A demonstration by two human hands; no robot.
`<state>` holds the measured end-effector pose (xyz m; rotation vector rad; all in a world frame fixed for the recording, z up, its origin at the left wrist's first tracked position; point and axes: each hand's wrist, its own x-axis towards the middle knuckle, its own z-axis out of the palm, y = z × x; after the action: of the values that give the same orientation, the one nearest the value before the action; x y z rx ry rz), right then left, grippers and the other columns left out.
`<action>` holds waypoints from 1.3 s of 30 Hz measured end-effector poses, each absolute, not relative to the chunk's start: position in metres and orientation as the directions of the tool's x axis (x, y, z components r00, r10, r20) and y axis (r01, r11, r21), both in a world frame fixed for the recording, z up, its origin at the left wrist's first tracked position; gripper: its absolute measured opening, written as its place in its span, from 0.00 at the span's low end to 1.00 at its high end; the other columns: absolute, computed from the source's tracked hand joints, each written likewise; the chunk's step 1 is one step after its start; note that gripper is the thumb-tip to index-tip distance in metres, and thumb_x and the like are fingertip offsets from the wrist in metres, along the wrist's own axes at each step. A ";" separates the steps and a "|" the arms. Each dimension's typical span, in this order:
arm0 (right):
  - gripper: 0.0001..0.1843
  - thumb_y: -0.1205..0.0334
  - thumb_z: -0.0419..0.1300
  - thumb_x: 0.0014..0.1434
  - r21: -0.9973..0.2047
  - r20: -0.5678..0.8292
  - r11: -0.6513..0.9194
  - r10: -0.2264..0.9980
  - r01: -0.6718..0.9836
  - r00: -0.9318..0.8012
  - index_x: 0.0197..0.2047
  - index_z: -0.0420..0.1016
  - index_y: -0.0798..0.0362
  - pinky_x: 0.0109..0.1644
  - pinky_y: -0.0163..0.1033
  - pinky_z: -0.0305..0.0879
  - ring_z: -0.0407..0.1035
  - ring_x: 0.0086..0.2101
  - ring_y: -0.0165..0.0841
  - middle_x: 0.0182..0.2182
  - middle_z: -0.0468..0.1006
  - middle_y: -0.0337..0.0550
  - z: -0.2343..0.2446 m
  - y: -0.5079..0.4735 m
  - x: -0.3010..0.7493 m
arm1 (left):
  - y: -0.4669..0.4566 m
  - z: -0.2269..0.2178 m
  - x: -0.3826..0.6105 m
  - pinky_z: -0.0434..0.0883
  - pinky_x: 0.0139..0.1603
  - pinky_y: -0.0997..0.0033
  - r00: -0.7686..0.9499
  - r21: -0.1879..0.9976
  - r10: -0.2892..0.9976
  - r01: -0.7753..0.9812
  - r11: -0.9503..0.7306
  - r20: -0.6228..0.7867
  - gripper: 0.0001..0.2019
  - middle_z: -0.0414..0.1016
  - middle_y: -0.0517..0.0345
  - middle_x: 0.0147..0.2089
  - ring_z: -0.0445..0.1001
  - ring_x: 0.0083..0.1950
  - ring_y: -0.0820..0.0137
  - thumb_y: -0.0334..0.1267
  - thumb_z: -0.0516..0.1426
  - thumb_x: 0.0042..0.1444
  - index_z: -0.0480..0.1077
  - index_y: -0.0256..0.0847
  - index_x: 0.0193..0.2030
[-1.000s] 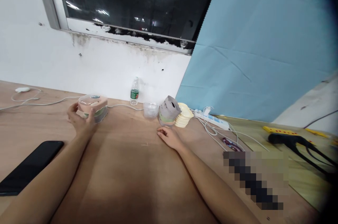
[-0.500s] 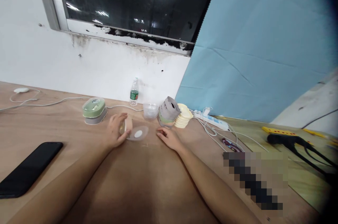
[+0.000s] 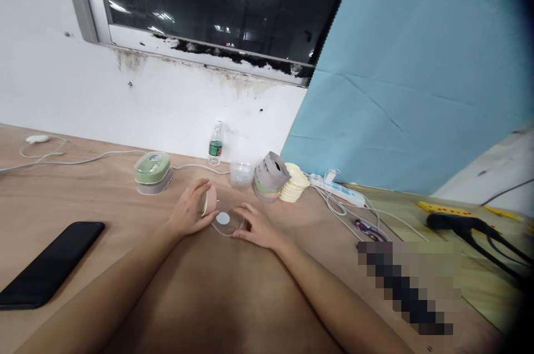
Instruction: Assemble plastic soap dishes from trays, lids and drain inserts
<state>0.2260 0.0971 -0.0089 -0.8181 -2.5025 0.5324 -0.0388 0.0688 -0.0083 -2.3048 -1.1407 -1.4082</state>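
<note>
Single head-worn view; we look forward and down over wooden table, from near edge toward far white wall and dark window. Both our forearms enter from bottom, close to lens. Blue sheet fills far right.

You sit at a bare, light-brown wooden tabletop that runs to the white wall. Flat on it near your left elbow lies a black slab-shaped phone. Further back stands a round green-lidded plastic container, with a white cable trailing behind it to the left. By the wall stands a small clear plastic water bottle with a green label. To its right sit a clear plastic cup, a leaning stack of grey and pale-yellow discs, and a white power strip. A clear round lid with a white centre lies under your fingers.
</note>
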 end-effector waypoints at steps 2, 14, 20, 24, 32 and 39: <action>0.27 0.46 0.62 0.57 -0.476 0.276 0.752 0.620 0.455 -0.735 0.57 0.70 0.49 0.58 0.47 0.61 0.63 0.55 0.42 0.56 0.65 0.52 -0.010 0.097 0.224 | 0.072 -0.009 -0.042 0.62 0.63 0.49 0.180 0.234 0.511 0.730 -0.642 0.841 0.35 0.60 0.39 0.62 0.61 0.64 0.53 0.42 0.61 0.52 0.52 0.39 0.65; 0.10 0.60 0.52 0.66 -0.367 0.652 0.805 0.580 0.466 -0.488 0.43 0.74 0.49 0.46 0.43 0.67 0.71 0.41 0.37 0.38 0.77 0.45 0.023 0.104 0.221 | 0.087 -0.021 -0.056 0.62 0.62 0.48 -0.038 0.345 0.493 0.762 -0.548 0.869 0.34 0.62 0.40 0.60 0.62 0.62 0.53 0.45 0.59 0.54 0.51 0.39 0.65; 0.13 0.59 0.51 0.65 -0.292 0.727 0.741 0.582 0.604 -0.363 0.43 0.75 0.51 0.47 0.43 0.65 0.71 0.41 0.37 0.39 0.78 0.46 0.066 0.170 0.199 | 0.087 -0.022 -0.057 0.60 0.63 0.48 -0.060 0.360 0.490 0.756 -0.547 0.869 0.34 0.61 0.40 0.61 0.61 0.63 0.53 0.44 0.58 0.55 0.50 0.38 0.66; 0.14 0.58 0.51 0.63 -0.275 0.633 0.684 0.658 0.675 -0.408 0.43 0.76 0.52 0.48 0.44 0.65 0.70 0.42 0.38 0.40 0.78 0.47 0.074 0.203 0.192 | 0.087 -0.023 -0.059 0.60 0.64 0.48 -0.066 0.390 0.508 0.727 -0.566 0.859 0.33 0.60 0.41 0.61 0.60 0.64 0.54 0.44 0.57 0.56 0.50 0.38 0.65; 0.18 0.53 0.51 0.64 -0.428 0.686 0.696 0.666 0.577 -0.294 0.52 0.71 0.52 0.44 0.45 0.67 0.68 0.33 0.36 0.45 0.75 0.49 0.016 0.149 0.180 | 0.091 -0.024 -0.061 0.62 0.61 0.49 -0.139 0.466 0.534 0.695 -0.548 0.834 0.34 0.59 0.40 0.60 0.60 0.63 0.54 0.47 0.58 0.55 0.51 0.38 0.64; 0.39 0.46 0.63 0.54 -0.578 0.428 0.709 0.686 0.405 -0.589 0.65 0.56 0.48 0.42 0.44 0.68 0.68 0.34 0.34 0.57 0.67 0.52 -0.021 0.096 0.164 | 0.073 -0.031 -0.029 0.59 0.64 0.53 -0.207 0.625 0.615 0.487 -0.610 0.761 0.30 0.57 0.40 0.63 0.60 0.64 0.55 0.51 0.47 0.63 0.47 0.37 0.67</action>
<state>0.1636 0.0965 -0.0214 -0.8259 -2.2665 0.5644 -0.0287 0.0734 -0.0310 -2.0365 -1.4244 -2.0809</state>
